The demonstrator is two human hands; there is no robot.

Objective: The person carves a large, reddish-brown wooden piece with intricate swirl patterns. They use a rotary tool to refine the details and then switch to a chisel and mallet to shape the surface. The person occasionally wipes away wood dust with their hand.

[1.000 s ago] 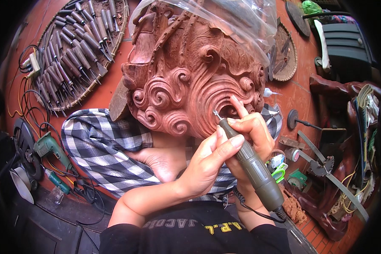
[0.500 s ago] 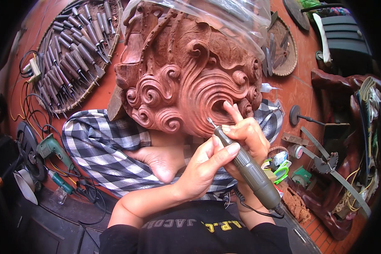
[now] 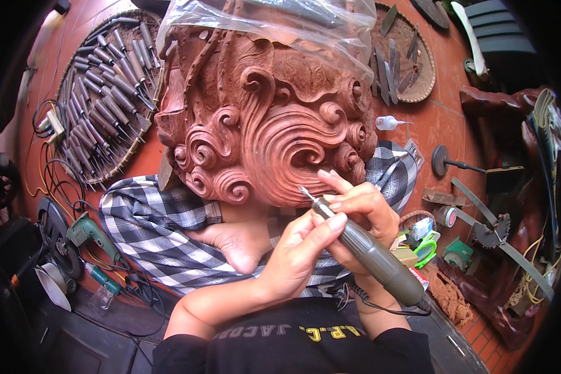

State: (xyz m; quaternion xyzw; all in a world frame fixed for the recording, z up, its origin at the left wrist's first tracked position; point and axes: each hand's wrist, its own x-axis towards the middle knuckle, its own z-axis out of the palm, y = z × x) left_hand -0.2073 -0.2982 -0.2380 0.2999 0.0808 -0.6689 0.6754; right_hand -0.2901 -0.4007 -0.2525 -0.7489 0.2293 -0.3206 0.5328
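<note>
A reddish-brown wood carving [image 3: 293, 131] with deep swirls and curled scrolls rests by my crossed legs. My right hand [image 3: 371, 212] is closed around the front of a dark grey rotary tool [image 3: 377, 262], its outer fingers reaching toward the carving's lower edge. From the other side, my left hand [image 3: 302, 246] grips the same tool, thumb along its body. The tool slants up to the left. Its metal bit [image 3: 304, 192] is at the lower edge of the large swirl; whether it touches the wood I cannot tell. A cord trails from the tool's back end.
Clear plastic sheeting [image 3: 280, 22] covers the carving's far part. A round basket [image 3: 137, 144] of many chisels lies left, another basket [image 3: 425, 87] with flat blades right. A green power drill [image 3: 93, 235] and cables lie at left; a small white bottle [image 3: 388, 123] stands out at right.
The carving has shifted left in view, along with the view itself. The bit and my right fingers now sit lower on the large swirl, away from its hollow. Both hands keep their grip.
</note>
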